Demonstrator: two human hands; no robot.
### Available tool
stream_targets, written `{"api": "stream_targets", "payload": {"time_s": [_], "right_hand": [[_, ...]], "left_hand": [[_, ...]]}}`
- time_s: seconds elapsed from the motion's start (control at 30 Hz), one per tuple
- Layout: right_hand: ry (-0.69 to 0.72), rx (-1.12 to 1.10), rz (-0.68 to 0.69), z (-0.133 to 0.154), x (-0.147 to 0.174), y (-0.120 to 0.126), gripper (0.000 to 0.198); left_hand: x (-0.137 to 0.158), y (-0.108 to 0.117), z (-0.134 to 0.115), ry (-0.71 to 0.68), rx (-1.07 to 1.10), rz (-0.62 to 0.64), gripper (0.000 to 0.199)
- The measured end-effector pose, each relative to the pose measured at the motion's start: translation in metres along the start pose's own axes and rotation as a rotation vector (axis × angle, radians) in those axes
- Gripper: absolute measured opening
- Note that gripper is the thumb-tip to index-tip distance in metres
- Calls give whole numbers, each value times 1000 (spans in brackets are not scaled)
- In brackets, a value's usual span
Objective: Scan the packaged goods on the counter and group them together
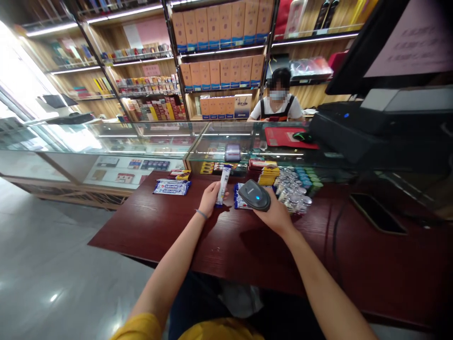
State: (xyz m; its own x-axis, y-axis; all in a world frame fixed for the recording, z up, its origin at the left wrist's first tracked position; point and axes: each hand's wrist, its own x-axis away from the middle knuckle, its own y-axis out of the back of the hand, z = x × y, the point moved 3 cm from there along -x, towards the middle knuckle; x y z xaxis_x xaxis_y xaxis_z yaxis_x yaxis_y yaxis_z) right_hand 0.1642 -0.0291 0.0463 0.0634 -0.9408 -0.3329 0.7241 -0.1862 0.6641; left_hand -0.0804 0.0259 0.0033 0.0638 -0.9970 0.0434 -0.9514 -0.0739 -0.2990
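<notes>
Between the thumb and fingers of my left hand [210, 197] is a slim blue-and-white wrapped snack bar [224, 182], held upright with its pale side showing. My right hand [278, 212] grips a dark handheld barcode scanner [255, 194] with a blue light on top; its head points toward the bar. Partly hidden under the scanner lie more blue-and-white packets [239, 200] on the dark red table [219, 250]. Off to the left of my left hand rest similar blue-and-white packets [172, 187].
Right of the scanner stand yellow packets [269, 175] and several small cylindrical containers [293, 191]. A phone [378, 212] lies further right, near a black monitor and register [347, 123]. Behind the glass counter [148, 134] a person [278, 104] sits before stocked shelves.
</notes>
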Motion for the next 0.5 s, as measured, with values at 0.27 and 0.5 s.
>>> {"api": "stream_targets", "payload": {"time_s": [0.27, 0.5], "right_hand": [[90, 119, 125, 5, 0, -3, 52], [18, 75, 39, -3, -1, 1, 52]], "left_hand": [[7, 11, 2, 30, -1, -39, 38], [9, 12, 1, 69, 116, 47, 34]]}}
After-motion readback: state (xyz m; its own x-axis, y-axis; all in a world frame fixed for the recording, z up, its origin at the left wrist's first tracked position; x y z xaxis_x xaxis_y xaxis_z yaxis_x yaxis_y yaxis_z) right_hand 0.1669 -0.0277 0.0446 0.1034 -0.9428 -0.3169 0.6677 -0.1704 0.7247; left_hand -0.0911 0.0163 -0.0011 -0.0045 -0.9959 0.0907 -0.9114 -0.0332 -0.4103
